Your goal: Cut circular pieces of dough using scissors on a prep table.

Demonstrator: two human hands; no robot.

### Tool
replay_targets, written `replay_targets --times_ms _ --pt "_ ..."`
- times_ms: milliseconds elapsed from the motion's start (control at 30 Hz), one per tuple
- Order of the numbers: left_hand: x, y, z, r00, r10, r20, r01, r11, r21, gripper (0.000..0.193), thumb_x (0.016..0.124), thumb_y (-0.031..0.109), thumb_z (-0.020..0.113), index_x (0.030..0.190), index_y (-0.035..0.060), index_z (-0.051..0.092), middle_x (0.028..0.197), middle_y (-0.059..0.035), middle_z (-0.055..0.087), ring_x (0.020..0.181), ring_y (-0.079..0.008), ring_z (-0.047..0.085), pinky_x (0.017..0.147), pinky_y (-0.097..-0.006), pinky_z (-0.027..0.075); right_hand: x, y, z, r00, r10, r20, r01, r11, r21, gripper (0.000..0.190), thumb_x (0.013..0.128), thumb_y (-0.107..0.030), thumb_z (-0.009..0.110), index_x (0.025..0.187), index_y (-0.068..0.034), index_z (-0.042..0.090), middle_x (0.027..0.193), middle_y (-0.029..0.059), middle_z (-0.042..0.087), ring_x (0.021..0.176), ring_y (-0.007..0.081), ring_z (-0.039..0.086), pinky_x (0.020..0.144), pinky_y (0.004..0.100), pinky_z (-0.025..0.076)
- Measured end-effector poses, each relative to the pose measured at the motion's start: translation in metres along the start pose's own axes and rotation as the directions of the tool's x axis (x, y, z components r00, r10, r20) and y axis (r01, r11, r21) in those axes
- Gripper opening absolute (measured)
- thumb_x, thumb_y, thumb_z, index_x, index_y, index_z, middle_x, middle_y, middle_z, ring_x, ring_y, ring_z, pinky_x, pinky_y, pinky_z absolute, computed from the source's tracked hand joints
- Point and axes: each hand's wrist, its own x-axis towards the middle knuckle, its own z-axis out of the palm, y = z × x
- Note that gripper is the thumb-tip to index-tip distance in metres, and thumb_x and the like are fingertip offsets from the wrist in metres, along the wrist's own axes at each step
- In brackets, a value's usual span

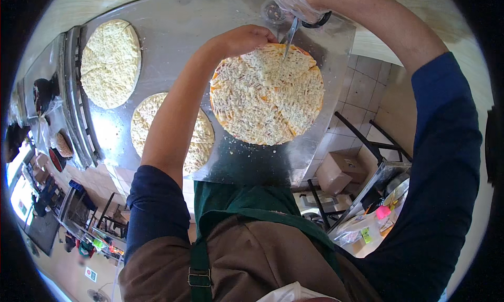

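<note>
A round flat pizza covered in grated cheese (267,99) lies on the steel table before me, with a cut line across its lower right part. My right hand (301,4), in a clear plastic glove, is closed on black-handled scissors (291,36); their blades reach over the pizza's far edge. My left hand (252,40), bare, rests at that same edge just left of the blades, its fingertips holding the rim. Two more cheese-covered rounds, one at the far left (111,63) and one partly under my left forearm (201,140), lie on the table and show cut lines.
A small clear round container (273,12) stands by my right hand. Crumbs lie on the steel table (185,10). Along its left side are metal equipment and plastic bags (55,105). At the right, below table height, are a cardboard box (340,172) and a metal-legged stand with items.
</note>
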Motion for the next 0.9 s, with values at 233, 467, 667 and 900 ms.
replay_targets --times_ms 233,467,667,900 --pt "0.004 -0.016 -0.002 0.996 0.075 0.056 -0.061 0.974 -0.216 0.036 0.084 0.015 0.048 0.115 0.0008 0.056 0.110 -0.0093 0.060 0.102 -0.0172 0.054 0.093 -0.0305 0.040 0.020 -0.011 -0.012 0.996 -0.051 0.067 0.056 0.996 -0.065 0.029 0.062 -0.018 0.072 0.087 -0.003 0.068 0.077 0.0165 0.065 0.070 0.0273 0.064 0.066 0.0375 0.052" --pt "0.004 -0.017 0.002 0.995 0.093 0.034 -0.084 0.973 -0.213 0.033 0.086 0.011 0.047 0.116 -0.0009 0.054 0.112 -0.0097 0.059 0.106 -0.0175 0.053 0.095 -0.0304 0.039 0.038 -0.018 -0.022 0.985 -0.096 0.141 0.113 0.986 -0.124 0.026 0.065 -0.018 0.070 0.086 -0.003 0.069 0.078 0.0175 0.066 0.072 0.0277 0.065 0.067 0.0382 0.052" --pt "0.000 -0.031 0.001 0.975 0.219 0.033 -0.206 0.952 -0.228 0.037 0.088 0.010 0.045 0.123 -0.0002 0.047 0.118 -0.0109 0.054 0.112 -0.0178 0.049 0.098 -0.0302 0.036 0.053 -0.025 -0.034 0.972 -0.139 0.188 0.172 0.970 -0.173 0.024 0.066 -0.018 0.068 0.085 -0.004 0.069 0.079 0.0184 0.066 0.073 0.0281 0.065 0.068 0.0388 0.052" --pt "0.000 -0.024 -0.001 0.976 0.217 0.019 -0.213 0.967 -0.139 0.038 0.088 0.010 0.046 0.125 0.0008 0.046 0.117 -0.0109 0.055 0.110 -0.0171 0.049 0.098 -0.0298 0.036 0.063 -0.025 -0.038 0.955 -0.164 0.249 0.218 0.953 -0.210 0.022 0.069 -0.018 0.065 0.085 -0.004 0.070 0.081 0.0194 0.066 0.075 0.0286 0.065 0.069 0.0395 0.052"
